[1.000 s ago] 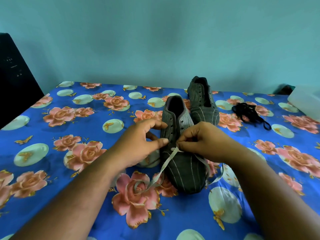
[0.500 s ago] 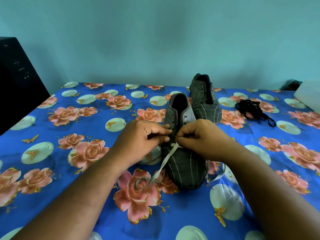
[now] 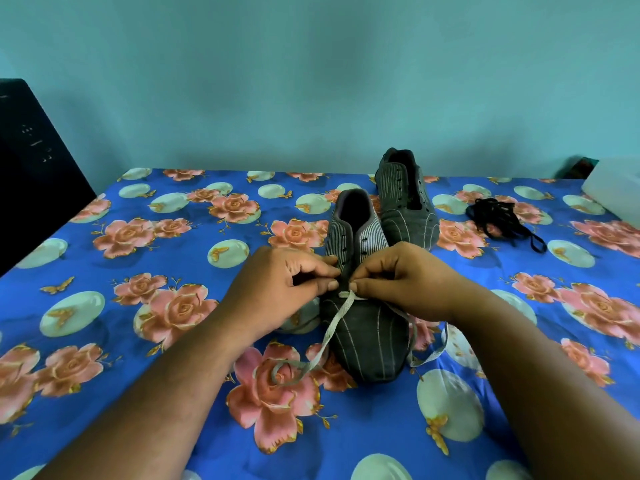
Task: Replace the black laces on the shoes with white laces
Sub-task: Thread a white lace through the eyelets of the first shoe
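Observation:
Two grey striped shoes stand on the floral blue cloth. The near shoe (image 3: 367,327) points its toe toward me; a white lace (image 3: 329,337) runs through its lowest eyelets and trails down both sides onto the cloth. My left hand (image 3: 280,289) pinches the shoe's left eyelet edge. Opposite it, my right hand (image 3: 405,282) pinches the white lace at the shoe's throat. The far shoe (image 3: 405,202) stands behind with no lace in it. A pile of black laces (image 3: 502,220) lies to its right.
A black box-like object (image 3: 34,168) stands at the left edge. At the far right sits a white container (image 3: 616,188) by the teal wall. The blue cloth (image 3: 138,271) covers the whole surface.
My left hand closed in from beside the shoe onto its left eyelet edge. Both hands now meet at the shoe's throat. The view shifted slightly.

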Available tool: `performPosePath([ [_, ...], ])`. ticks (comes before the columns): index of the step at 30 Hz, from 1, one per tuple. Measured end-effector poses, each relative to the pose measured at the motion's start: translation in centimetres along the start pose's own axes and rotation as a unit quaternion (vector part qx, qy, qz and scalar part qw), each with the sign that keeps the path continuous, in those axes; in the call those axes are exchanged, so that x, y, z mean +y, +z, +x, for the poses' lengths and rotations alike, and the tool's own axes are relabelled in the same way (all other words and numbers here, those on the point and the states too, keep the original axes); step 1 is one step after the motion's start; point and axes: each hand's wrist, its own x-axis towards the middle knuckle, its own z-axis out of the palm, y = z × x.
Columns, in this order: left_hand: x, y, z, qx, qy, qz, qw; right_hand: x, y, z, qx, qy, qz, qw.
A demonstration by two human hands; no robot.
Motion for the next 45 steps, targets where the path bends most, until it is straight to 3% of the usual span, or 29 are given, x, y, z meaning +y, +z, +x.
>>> performPosePath([
  [14, 0.2, -0.2, 0.0, -0.001, 0.004, 0.016, 1.000, 0.7, 0.3, 0.6, 0.014, -0.062, -0.060, 0.996],
  [17, 0.6, -0.5, 0.0, -0.010, -0.002, 0.031, 0.999, 0.8, -1.0, 0.2, 0.059, -0.098, -0.062, 0.991],
  [23, 0.6, -1.3, 0.3, -0.030, -0.114, -0.096, 0.988, 2.8, -1.6, 0.2, 0.136, -0.166, -0.123, 0.969],
  [27, 0.6, -1.9, 0.4, -0.046, -0.207, -0.199, 0.957, 2.9, -1.4, 0.3, 0.137, -0.138, -0.089, 0.977],
  [34, 0.7, -2.7, 0.5, -0.029, -0.233, -0.254, 0.938, 3.3, -1.7, 0.1, 0.110, -0.092, -0.051, 0.988],
  [38, -1.0, -4.6, 1.0, 0.072, -0.277, -0.220, 0.933, 3.6, -1.9, 0.1, 0.112, -0.085, -0.049, 0.989],
  [41, -3.0, -5.9, 1.1, 0.182, -0.293, -0.088, 0.935, 3.6, -1.7, 0.2, 0.114, -0.083, -0.045, 0.989],
  [45, -2.7, -5.2, 0.8, 0.151, -0.218, 0.087, 0.960, 3.9, -1.6, 0.3, 0.114, -0.083, -0.052, 0.989],
])
